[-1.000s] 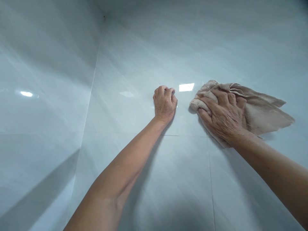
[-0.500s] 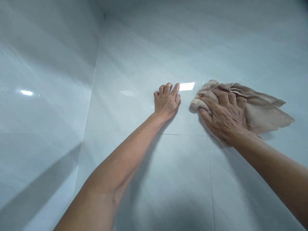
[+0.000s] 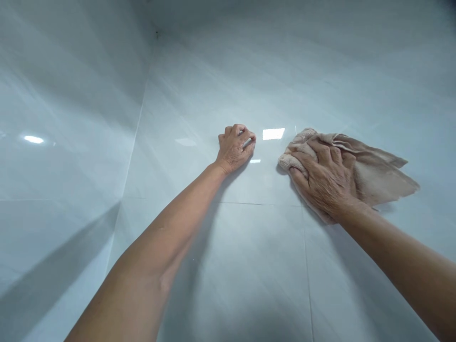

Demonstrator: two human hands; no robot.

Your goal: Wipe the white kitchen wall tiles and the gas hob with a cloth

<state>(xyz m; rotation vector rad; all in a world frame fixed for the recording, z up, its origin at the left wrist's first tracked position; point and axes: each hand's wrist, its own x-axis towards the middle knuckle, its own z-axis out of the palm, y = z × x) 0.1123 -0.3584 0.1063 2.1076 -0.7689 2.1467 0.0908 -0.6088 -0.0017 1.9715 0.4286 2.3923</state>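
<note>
My right hand (image 3: 326, 178) presses a beige terry cloth (image 3: 384, 178) against the glossy tiled wall (image 3: 263, 266). Its fingers are curled over the bunched part, and the loose folds trail off to the right. My left hand (image 3: 235, 147) is up at the same wall, left of the cloth. Its fingers are bent, with the index finger and thumb drawn together in a small ring at the tile. Whether anything sits between those tips is too small to make out.
A second tiled wall (image 3: 64, 156) meets this one at a corner line on the left. Thin grout lines cross the tiles below my hands. A bright light reflection (image 3: 273, 134) shows between my hands. A small dark spot (image 3: 156, 34) is high in the corner.
My left hand has moved slightly left, and its index finger has bent in towards the thumb. My right hand and the cloth appear a little lower and further left; the view has shifted slightly.
</note>
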